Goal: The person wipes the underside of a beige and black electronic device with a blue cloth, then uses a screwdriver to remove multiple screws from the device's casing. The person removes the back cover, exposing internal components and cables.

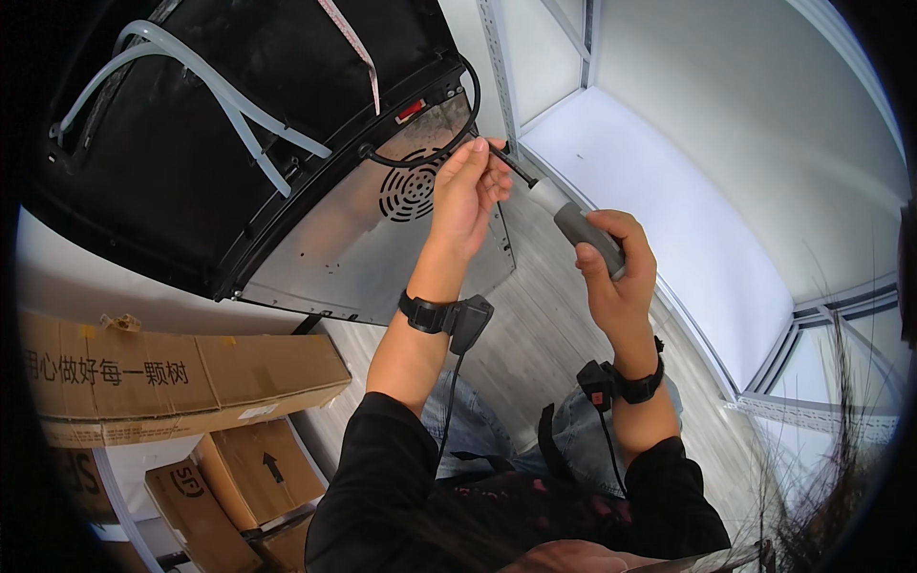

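Note:
My right hand [626, 272] is closed around the grey handle of a screwdriver [576, 222]. Its dark shaft slants up and left toward the edge of a large appliance with a bare metal panel [330, 253]. At the shaft's far end my left hand [466, 196] is pinched, thumb against fingertips. Whatever lies between those fingertips is too small and too covered to make out. Beside the left hand, the panel carries a round slotted vent [413, 187]. A black cable [475, 95] loops from the appliance's black side past the left fingertips.
Two pale hoses [205, 74] and a red-and-white strip [355, 43] lie over the black side [287, 57]. A white shelf [669, 229] in a metal frame stands on the right. Cardboard boxes [267, 377] are stacked at lower left. Wood-look floor [535, 286] shows between.

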### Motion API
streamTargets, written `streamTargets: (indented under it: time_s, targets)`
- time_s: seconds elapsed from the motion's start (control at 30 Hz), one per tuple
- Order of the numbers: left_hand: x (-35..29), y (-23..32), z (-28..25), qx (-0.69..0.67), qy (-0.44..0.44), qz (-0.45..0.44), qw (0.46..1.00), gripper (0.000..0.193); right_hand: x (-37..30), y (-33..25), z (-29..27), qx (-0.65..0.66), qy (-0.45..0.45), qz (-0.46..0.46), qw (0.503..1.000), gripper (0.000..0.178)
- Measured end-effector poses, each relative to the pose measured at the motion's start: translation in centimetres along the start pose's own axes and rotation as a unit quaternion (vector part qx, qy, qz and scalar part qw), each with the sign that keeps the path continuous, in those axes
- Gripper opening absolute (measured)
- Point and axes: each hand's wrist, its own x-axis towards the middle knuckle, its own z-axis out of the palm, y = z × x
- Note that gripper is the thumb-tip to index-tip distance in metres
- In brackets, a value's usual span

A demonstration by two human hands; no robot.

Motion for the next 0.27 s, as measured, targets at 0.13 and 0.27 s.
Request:
streamTargets:
  time_s: [0.13,0.27]
  targets:
    - [0.03,0.08,0.46,0.023,0.016,-0.010,1.000,0.026,0.51,0.07,0.39,-0.071,0.018,-0.096,0.993,0.033]
    - [0.24,0.04,0.47,0.014,0.017,-0.009,1.000,0.022,0.50,-0.31,0.14,-0.062,-0.004,0.022,0.998,0.040]
